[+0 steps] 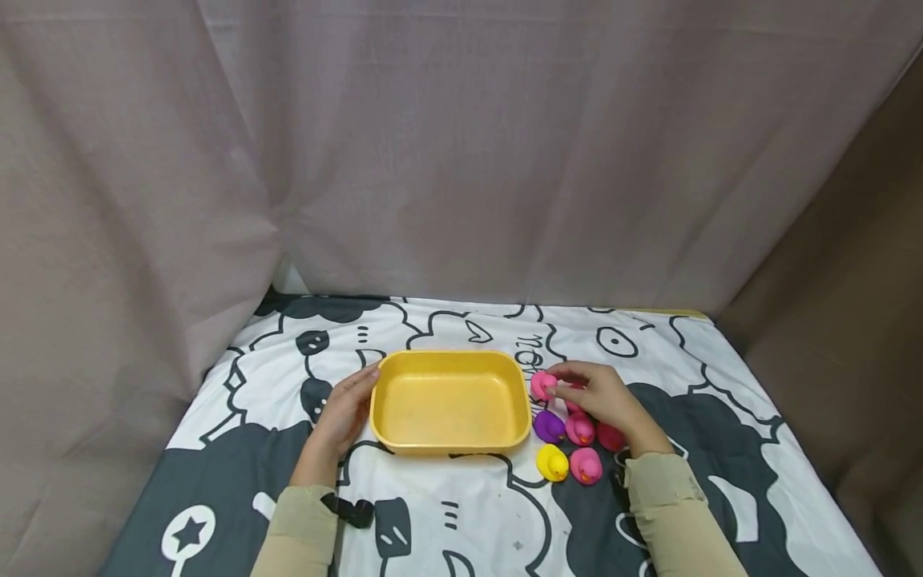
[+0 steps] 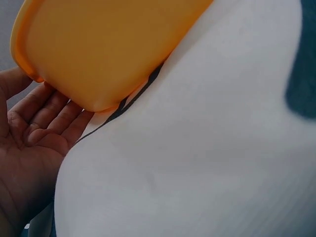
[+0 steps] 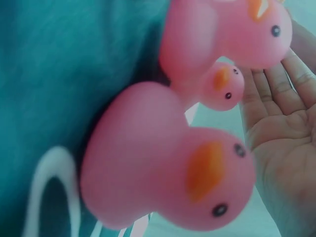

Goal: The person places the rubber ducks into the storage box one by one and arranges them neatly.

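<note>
A yellow plastic tray (image 1: 450, 442) lies in the middle of the cloth, with nothing in it. At its left end my left hand (image 1: 346, 410) touches the rim and outer wall, fingers fairly straight in the left wrist view. Just past the tray's right end, my right hand (image 1: 604, 393) pinches a pink rubber duck (image 1: 542, 385) between thumb and fingertips. Below that hand sit a purple duck (image 1: 549, 426), a yellow duck (image 1: 552, 462) and several pink ones, such as the front pink duck (image 1: 586, 466). Another duck (image 1: 574, 398) is partly hidden under the right hand.
A white and dark grey printed cloth (image 1: 447, 553) covers the table. Grey-brown curtains (image 1: 461, 160) hang behind and at the sides. A dark red duck (image 1: 610, 437) lies beside the right wrist. Pink ducks (image 3: 138, 158) fill much of the right wrist view.
</note>
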Demonstrator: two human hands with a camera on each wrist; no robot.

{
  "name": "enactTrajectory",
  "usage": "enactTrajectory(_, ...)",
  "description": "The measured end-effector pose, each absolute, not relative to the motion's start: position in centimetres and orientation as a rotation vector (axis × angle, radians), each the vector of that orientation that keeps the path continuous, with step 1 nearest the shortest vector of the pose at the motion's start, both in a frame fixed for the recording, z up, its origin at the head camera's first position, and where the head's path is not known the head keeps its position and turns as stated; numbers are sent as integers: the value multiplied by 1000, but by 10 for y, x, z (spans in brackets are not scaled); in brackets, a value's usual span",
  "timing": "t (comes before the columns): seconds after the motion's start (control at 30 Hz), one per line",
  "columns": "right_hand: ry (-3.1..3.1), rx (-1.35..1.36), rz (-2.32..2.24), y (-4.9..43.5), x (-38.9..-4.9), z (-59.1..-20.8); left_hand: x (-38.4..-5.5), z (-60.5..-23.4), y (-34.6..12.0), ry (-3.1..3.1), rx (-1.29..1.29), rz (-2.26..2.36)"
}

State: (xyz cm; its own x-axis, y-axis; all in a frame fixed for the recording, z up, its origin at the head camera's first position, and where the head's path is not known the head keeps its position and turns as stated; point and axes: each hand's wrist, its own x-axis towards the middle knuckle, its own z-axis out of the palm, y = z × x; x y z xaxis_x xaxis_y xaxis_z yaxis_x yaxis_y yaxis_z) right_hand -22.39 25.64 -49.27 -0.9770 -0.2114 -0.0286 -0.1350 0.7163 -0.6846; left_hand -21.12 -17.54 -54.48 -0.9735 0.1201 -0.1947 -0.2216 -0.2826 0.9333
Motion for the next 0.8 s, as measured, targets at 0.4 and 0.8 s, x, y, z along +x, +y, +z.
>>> enactTrajectory(0.4,2805,-324,-1190,247,-224,-480,-214,-545,-174,1706,-145,2369)
enactTrajectory(0.8,2850,-361,-1182,241,-225,-475,-211,-543,-174,1721,-171,2364)
